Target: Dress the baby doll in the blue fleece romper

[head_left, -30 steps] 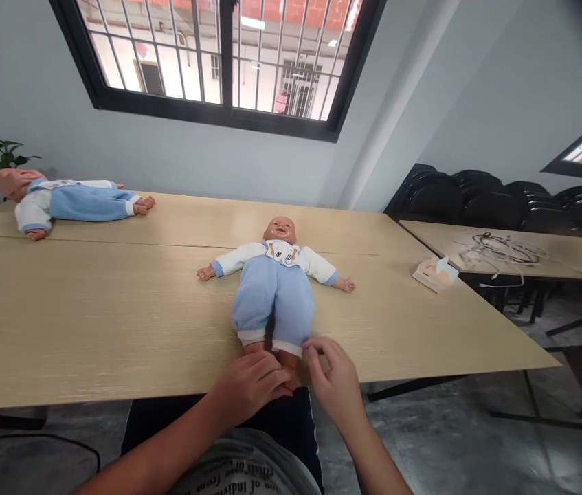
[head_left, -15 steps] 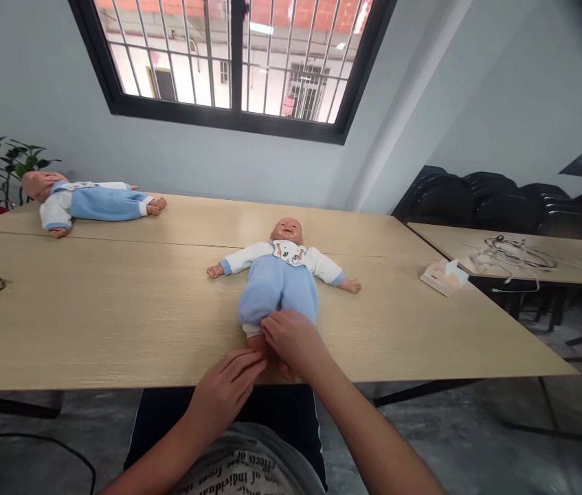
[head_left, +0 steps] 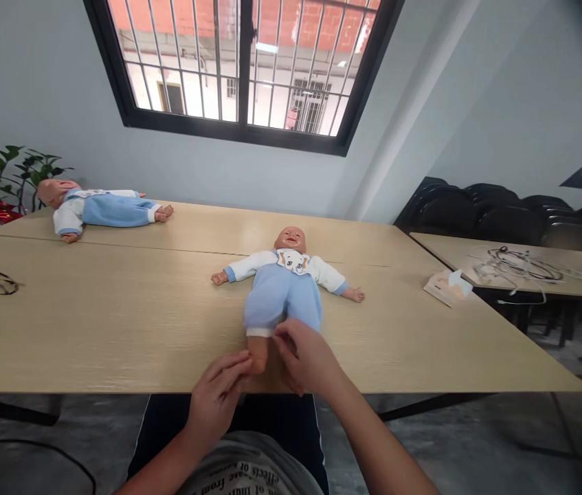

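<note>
I see the doll lying face up on the desk, head away, feet toward me. My right hand pinches its trouser cuff; my left hand, loosely open, touches a foot.

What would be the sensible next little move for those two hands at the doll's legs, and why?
Probably a short tug of the trouser cuff toward the table edge. The right hand is pinching the blue trousers at the near doll, while the left hand touches its bare foot, ready to steady the leg.
</note>
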`<state>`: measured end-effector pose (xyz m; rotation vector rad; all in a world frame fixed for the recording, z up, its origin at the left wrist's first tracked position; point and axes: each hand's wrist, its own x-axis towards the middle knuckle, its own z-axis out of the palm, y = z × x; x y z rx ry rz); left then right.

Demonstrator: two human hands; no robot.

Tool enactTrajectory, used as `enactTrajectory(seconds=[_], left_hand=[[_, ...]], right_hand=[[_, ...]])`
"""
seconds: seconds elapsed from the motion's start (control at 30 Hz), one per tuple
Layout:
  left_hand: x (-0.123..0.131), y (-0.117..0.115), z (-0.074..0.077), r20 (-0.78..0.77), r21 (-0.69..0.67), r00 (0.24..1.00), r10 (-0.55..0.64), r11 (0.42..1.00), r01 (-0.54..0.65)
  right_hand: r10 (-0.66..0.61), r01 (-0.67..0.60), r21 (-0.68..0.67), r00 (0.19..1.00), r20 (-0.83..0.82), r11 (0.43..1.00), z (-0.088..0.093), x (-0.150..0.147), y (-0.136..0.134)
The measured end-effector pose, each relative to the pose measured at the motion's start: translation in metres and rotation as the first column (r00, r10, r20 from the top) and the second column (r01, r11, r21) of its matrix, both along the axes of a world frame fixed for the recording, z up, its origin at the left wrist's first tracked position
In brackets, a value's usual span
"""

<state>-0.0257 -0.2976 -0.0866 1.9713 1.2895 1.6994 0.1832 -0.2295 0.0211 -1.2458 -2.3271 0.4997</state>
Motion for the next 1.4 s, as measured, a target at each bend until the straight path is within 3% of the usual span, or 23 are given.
enactTrajectory(seconds=[0.07, 0.2, 0.47, 0.63, 0.77, 0.9, 1.03, 1.13, 1.23, 1.3, 1.4], left_hand=[[-0.001, 0.000, 0.004, 0.152, -0.128, 0.987, 0.052, 0.991, -0.032], [0.001, 0.003, 0.008, 0.369, -0.291, 0.923, 0.105, 0.957, 0.008], [0.006, 0.006, 0.011, 0.405, -0.307, 0.911, 0.079, 0.950, 0.054], [0.005, 0.005, 0.015, 0.326, -0.260, 0.941, 0.089, 0.965, -0.001], [0.001, 0.006, 0.018, 0.151, -0.123, 0.988, -0.015, 0.992, 0.034], [-0.010, 0.008, 0.018, -0.098, 0.037, 0.988, -0.117, 0.992, 0.121], [-0.023, 0.011, 0.018, -0.227, 0.068, 0.956, -0.188, 0.976, 0.208], [-0.029, 0.012, 0.017, -0.294, 0.035, 0.931, -0.217, 0.971, 0.237], [-0.033, 0.012, 0.016, -0.332, 0.020, 0.914, -0.233, 0.967, 0.254], [-0.034, 0.012, 0.017, -0.368, 0.013, 0.897, -0.246, 0.963, 0.269], [-0.035, 0.013, 0.020, -0.422, -0.012, 0.867, -0.263, 0.958, 0.285]], right_hand=[[-0.083, 0.083, 0.001, 0.996, -0.011, 0.997, -0.003, -0.004, -0.001], [-0.120, 0.119, 0.027, 0.992, 0.034, 0.993, -0.006, -0.015, 0.002], [-0.181, 0.181, 0.035, 0.983, -0.015, 0.983, -0.010, -0.029, 0.011], [-0.064, 0.064, -0.018, 0.998, -0.011, 0.998, -0.007, -0.026, -0.004], [-0.131, 0.128, 0.047, 0.988, 0.077, 0.991, -0.006, -0.020, -0.015], [-0.248, 0.214, 0.201, 0.955, 0.161, 0.956, -0.012, -0.018, -0.021], [-0.203, 0.141, 0.260, 0.951, 0.232, 0.955, -0.020, -0.023, -0.021], [-0.168, 0.147, 0.168, 0.978, 0.122, 0.975, -0.024, -0.021, -0.024], [-0.195, 0.205, 0.076, 0.973, -0.126, 0.976, -0.027, -0.004, -0.020], [-0.275, 0.301, 0.024, 0.897, -0.346, 0.953, -0.032, 0.015, -0.003], [-0.481, 0.455, -0.200, 0.666, -0.570, 0.868, -0.043, 0.046, 0.051]])
